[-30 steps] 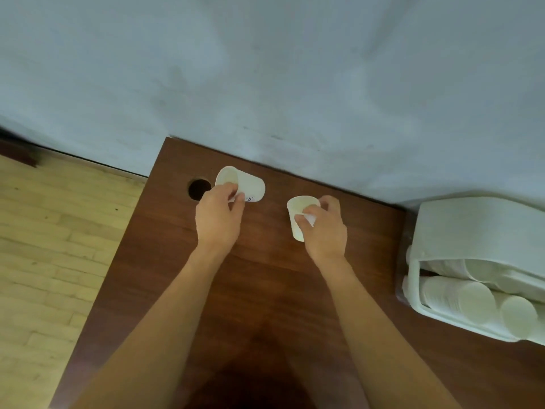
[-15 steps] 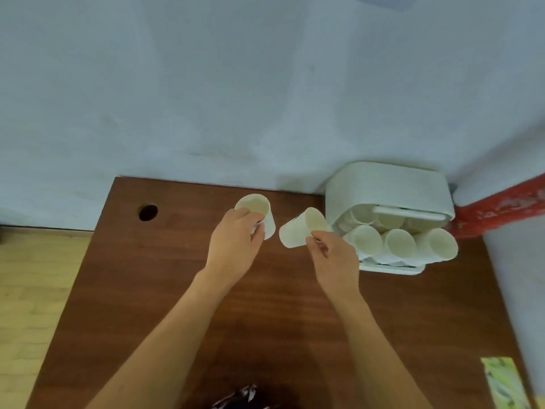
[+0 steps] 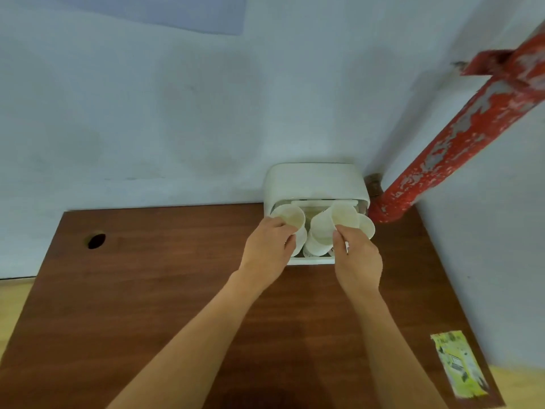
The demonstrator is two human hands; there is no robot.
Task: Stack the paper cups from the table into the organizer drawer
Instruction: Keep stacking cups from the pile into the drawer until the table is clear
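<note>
I am looking down at a dark wooden bench (image 3: 147, 290) set against a pale blue wall (image 3: 177, 113). A white organizer (image 3: 314, 180) is standing at the far edge of the bench, touching the wall, with its drawer (image 3: 309, 261) pulled out toward me.

Left hand (image 3: 268, 249): I am seeing the fingers curled round a paper cup (image 3: 290, 218), holding it over the left part of the drawer, mouth tilted up toward the camera. The cup below it appears to be touching it, but I cannot tell whether the two are nested.

Right hand (image 3: 358, 261): the thumb and fingers are pinching the rim of a second paper cup (image 3: 327, 225), which is lying tilted with its mouth toward the right, over the middle of the drawer. Its base end is resting against another white cup underneath.

More stacked cups (image 3: 367, 227) are lying on their sides in the right part of the drawer, just beside the right-hand cup; how many there are I cannot tell.

Elsewhere: a round cable hole (image 3: 96, 241) is showing near the bench's far left corner. A yellow-green printed packet (image 3: 458, 364) is lying flat near the right edge, well apart from the organizer. A red pipe (image 3: 442, 149) with flaking paint is running up diagonally in the corner behind the organizer.
</note>
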